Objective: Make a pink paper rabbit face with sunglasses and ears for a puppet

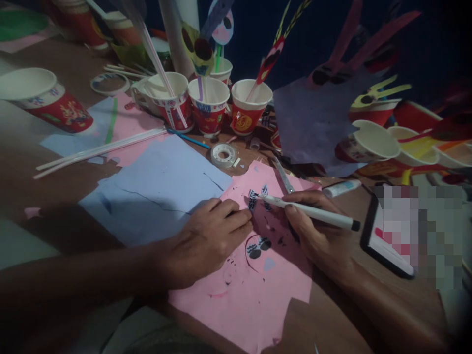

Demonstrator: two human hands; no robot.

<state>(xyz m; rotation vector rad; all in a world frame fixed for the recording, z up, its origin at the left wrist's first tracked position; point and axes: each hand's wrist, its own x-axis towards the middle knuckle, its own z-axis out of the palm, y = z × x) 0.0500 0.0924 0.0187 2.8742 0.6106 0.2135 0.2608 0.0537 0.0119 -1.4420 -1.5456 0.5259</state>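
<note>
My right hand (313, 221) is closed around a white marker pen (317, 212) with a black end. The pen's tip touches, or nearly touches, a small pale paper cutout (252, 200) covered in black marks. Curled and pressed together, the fingers of my left hand (210, 241) pinch the lower edge of that cutout against a pink paper sheet (254, 305). A second marked cutout (265, 196) lies just to its right. Below them is a round pink paper face (258, 253) with black eyes and a bluish heart-shaped piece (269, 264).
Blue paper (165, 182) lies on the left under long straws (99, 150). Scissors (283, 177), a tape roll (223, 155) and a tube (341, 188) lie beyond my hands. Several paper cups (251, 105) with paper figures line the back. A dark-edged tablet-like object (391, 250) is at right.
</note>
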